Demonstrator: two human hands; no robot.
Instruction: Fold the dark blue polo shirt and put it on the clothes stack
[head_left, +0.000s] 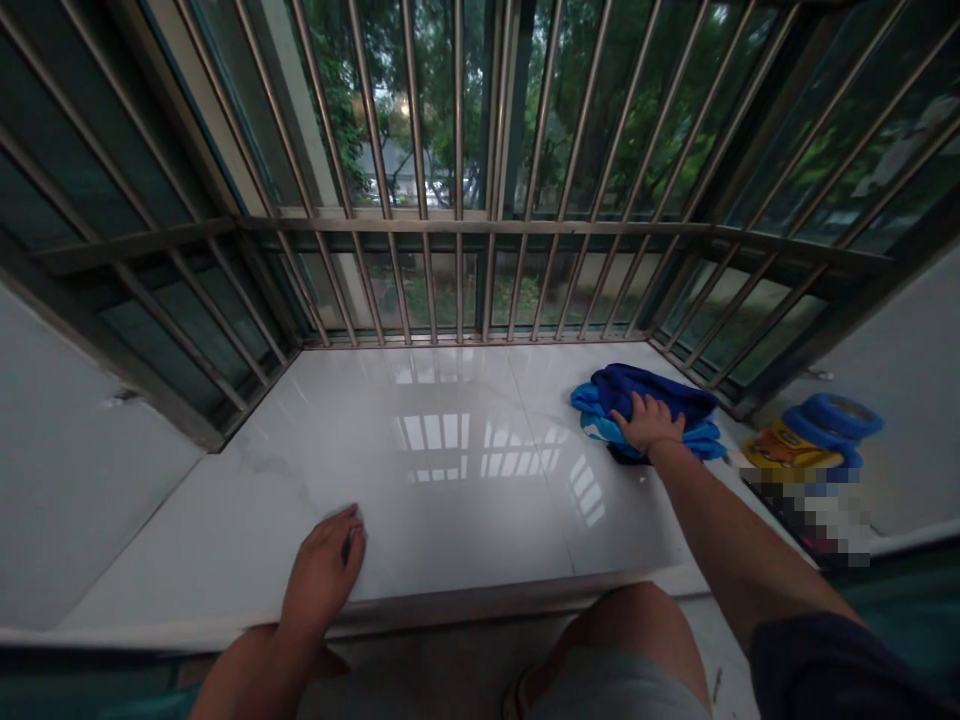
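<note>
A crumpled pile of blue clothes, dark blue on top with brighter blue below, lies on the right of the glossy white tiled sill. My right hand rests on top of this pile with its fingers spread, pressing on the cloth rather than wrapped round it. Near the sill's front edge, on the left, my left hand rests on the tile. Its fingers are loosely bent, with a dark gap beside the thumb, and I see nothing held in it.
Metal window bars enclose the sill on three sides. To the right of the clothes stands a blue and yellow container, beside items blurred by pixelation. My bare knees are below the front edge.
</note>
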